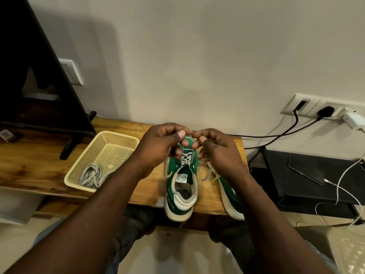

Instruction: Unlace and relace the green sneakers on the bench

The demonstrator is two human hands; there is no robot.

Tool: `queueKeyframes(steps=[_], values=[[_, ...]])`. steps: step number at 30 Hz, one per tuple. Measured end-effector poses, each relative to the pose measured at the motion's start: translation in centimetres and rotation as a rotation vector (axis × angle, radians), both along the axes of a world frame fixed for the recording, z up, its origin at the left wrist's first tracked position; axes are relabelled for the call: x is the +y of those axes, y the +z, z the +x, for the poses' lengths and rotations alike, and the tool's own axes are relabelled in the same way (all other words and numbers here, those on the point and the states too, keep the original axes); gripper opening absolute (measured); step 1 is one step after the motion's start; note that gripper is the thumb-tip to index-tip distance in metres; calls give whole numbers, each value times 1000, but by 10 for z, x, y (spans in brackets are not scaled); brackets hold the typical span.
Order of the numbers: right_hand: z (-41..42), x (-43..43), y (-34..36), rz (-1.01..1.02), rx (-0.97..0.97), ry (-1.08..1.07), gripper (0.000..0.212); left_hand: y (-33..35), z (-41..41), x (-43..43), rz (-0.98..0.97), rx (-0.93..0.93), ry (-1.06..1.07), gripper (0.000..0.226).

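Pinching lace (185, 158) of green sneaker (181, 194) on worktop (39, 161) between curled fingers of left hand (158, 149) and right hand (219, 153).

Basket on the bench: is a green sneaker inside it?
No: the basket holds only a coiled pale cord, while both green sneakers stand on the bench beside it.
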State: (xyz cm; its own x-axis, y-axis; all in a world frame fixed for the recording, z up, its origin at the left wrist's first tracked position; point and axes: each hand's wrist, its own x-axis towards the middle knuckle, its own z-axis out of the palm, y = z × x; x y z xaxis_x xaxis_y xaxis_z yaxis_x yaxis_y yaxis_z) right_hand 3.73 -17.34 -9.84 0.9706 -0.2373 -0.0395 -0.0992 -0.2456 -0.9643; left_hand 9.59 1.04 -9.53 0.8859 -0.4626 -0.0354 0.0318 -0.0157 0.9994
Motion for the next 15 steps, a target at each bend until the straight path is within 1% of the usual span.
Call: queueKeyframes(steps=[3, 7, 9, 15], values=[[-2, 2, 14, 36, -98, -2, 24, 8, -3, 1, -131, -19, 15, 25], [-4, 0, 28, 48, -160, 28, 25, 16, -5, 4, -262, -54, 25, 28], [-5, 0, 33, 61, -187, 35, 27, 21, -6, 4, -291, -75, 30, 29], [-5, 3, 37, 77, -205, 36, 27, 25, -11, -4, -285, -102, 0, 30]])
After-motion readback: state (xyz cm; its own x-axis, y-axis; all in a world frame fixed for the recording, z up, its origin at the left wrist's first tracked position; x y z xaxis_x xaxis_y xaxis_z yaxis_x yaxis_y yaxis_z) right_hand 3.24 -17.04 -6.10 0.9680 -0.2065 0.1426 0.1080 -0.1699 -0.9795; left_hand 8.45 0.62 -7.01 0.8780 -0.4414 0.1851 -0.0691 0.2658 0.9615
